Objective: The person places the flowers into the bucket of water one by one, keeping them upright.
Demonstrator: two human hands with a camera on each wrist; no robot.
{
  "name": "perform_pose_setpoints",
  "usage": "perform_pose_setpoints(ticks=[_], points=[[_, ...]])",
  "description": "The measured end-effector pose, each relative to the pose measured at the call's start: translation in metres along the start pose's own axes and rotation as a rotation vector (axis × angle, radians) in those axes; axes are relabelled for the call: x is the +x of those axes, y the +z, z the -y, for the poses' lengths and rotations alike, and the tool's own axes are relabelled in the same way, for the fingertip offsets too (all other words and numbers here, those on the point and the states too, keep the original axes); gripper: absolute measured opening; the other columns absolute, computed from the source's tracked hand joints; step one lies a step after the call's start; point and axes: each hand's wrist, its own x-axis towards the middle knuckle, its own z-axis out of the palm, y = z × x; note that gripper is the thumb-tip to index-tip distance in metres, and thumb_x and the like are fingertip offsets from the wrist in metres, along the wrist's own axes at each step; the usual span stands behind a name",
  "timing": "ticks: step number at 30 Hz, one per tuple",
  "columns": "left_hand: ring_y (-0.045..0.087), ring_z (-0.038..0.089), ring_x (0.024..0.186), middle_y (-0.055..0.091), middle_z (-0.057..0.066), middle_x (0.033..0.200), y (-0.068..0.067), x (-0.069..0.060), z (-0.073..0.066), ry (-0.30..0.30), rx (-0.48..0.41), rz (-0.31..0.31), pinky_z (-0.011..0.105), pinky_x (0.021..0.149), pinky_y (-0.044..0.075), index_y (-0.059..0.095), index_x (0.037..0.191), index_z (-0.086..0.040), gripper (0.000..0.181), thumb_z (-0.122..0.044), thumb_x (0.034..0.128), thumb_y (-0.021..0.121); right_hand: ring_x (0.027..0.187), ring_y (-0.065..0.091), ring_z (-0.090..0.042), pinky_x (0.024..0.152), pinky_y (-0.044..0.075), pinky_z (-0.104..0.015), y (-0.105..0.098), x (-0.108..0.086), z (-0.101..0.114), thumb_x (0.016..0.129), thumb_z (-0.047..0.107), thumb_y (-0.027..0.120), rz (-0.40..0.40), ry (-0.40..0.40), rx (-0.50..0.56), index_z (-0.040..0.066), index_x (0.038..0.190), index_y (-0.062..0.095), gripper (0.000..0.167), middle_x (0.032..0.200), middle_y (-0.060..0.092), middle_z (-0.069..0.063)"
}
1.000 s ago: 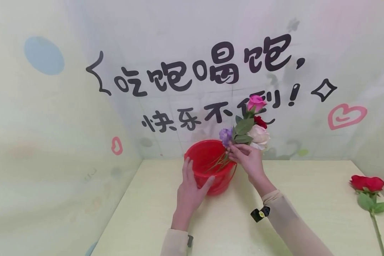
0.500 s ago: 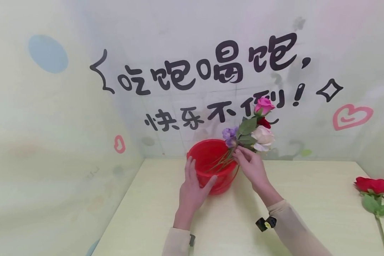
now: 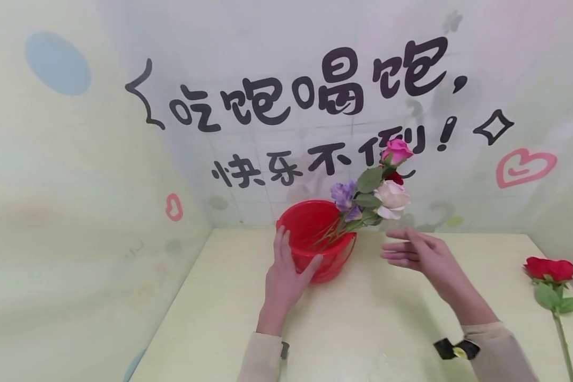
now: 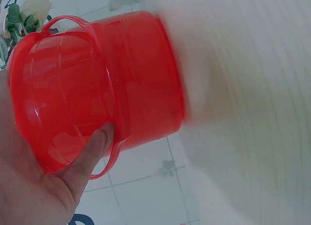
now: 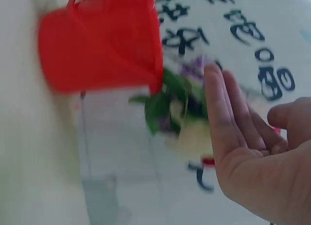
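A red bucket point(image 3: 328, 269) stands on the table, and my left hand point(image 3: 286, 278) holds its near left side. In the left wrist view my thumb point(image 4: 97, 142) lies along the bucket's outer wall, below the rim. Artificial flowers lean out over the bucket's right rim with their stems inside: a purple flower point(image 3: 343, 194), a pink rose point(image 3: 397, 152), a pale pink rose point(image 3: 391, 199) and a partly hidden red bloom point(image 3: 393, 177). My right hand point(image 3: 422, 252) is in the air right of the bucket, apart from the flowers. Its fingers are extended and hold nothing.
Two red rose heads point(image 3: 550, 269) with green leaves lie on the table's right side, a stem running toward the front edge. Behind the pale table point(image 3: 363, 339) hangs a printed backdrop point(image 3: 267, 53) with black lettering; a similar sheet borders the left.
My right hand has let go of the flower stems and drawn back to the right, its fingers straightening. The flowers stay leaning in the bucket. My left hand keeps its hold.
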Motion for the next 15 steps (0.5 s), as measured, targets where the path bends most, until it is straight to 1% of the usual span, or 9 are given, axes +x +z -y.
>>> perform_pose_setpoints(ticks=[3, 4, 7, 8, 11, 13, 15], points=[[0.072, 0.025, 0.1, 0.024, -0.002, 0.172, -0.002, 0.001, 0.001, 0.006, 0.002, -0.005, 0.038, 0.081, 0.064, 0.014, 0.17, -0.021, 0.108, -0.075, 0.0905, 0.065, 0.101, 0.078, -0.02, 0.087, 0.062, -0.033, -0.033, -0.016, -0.012, 0.114, 0.043, 0.043, -0.003, 0.029, 0.001, -0.01, 0.137, 0.06, 0.061, 0.112, 0.079, -0.007], [0.072, 0.025, 0.099, 0.024, -0.002, 0.171, -0.003, 0.002, 0.002, 0.009, 0.001, -0.011, 0.038, 0.08, 0.064, 0.015, 0.17, -0.021, 0.108, -0.074, 0.0904, 0.066, 0.101, 0.078, -0.019, 0.087, 0.062, -0.033, -0.044, -0.022, -0.016, 0.114, 0.042, 0.043, -0.007, 0.037, 0.006, -0.007, 0.134, 0.064, 0.057, 0.112, 0.079, -0.006], [0.072, 0.025, 0.099, 0.024, -0.003, 0.171, -0.004, 0.003, 0.004, 0.015, -0.002, -0.018, 0.038, 0.08, 0.064, 0.013, 0.17, -0.023, 0.108, -0.073, 0.0906, 0.067, 0.1, 0.078, -0.018, 0.085, 0.062, -0.031, -0.078, -0.038, -0.029, 0.115, 0.033, 0.042, -0.019, 0.046, 0.045, 0.006, 0.123, 0.073, 0.042, 0.11, 0.08, -0.004], [0.072, 0.025, 0.099, 0.023, -0.003, 0.171, -0.005, 0.004, 0.004, 0.012, -0.001, -0.017, 0.039, 0.08, 0.064, 0.013, 0.17, -0.024, 0.108, -0.073, 0.0907, 0.066, 0.1, 0.078, -0.017, 0.084, 0.062, -0.03, -0.088, -0.043, -0.033, 0.116, 0.03, 0.042, -0.023, 0.046, 0.059, 0.009, 0.12, 0.075, 0.04, 0.11, 0.08, -0.003], [0.071, 0.026, 0.105, 0.023, -0.004, 0.171, -0.005, 0.003, 0.006, -0.005, -0.003, -0.014, 0.04, 0.082, 0.064, 0.013, 0.17, -0.024, 0.108, -0.073, 0.0902, 0.067, 0.099, 0.079, -0.017, 0.083, 0.062, -0.03, -0.117, -0.06, -0.043, 0.117, 0.024, 0.04, -0.036, 0.045, 0.093, 0.017, 0.115, 0.078, 0.039, 0.11, 0.08, -0.002], [0.071, 0.026, 0.106, 0.024, -0.005, 0.171, -0.005, 0.003, 0.006, -0.027, -0.001, -0.011, 0.041, 0.083, 0.064, 0.013, 0.17, -0.024, 0.109, -0.073, 0.0893, 0.068, 0.098, 0.079, -0.018, 0.082, 0.063, -0.03, -0.134, -0.071, -0.048, 0.117, 0.021, 0.039, -0.052, 0.042, 0.113, 0.018, 0.114, 0.079, 0.04, 0.11, 0.08, -0.003], [0.07, 0.027, 0.109, 0.024, -0.005, 0.171, -0.005, 0.002, 0.006, -0.047, -0.004, -0.008, 0.042, 0.085, 0.064, 0.014, 0.169, -0.023, 0.11, -0.072, 0.0887, 0.07, 0.096, 0.079, -0.018, 0.08, 0.063, -0.03, -0.15, -0.082, -0.052, 0.117, 0.019, 0.039, -0.074, 0.049, 0.107, 0.018, 0.113, 0.079, 0.041, 0.108, 0.08, -0.002]])
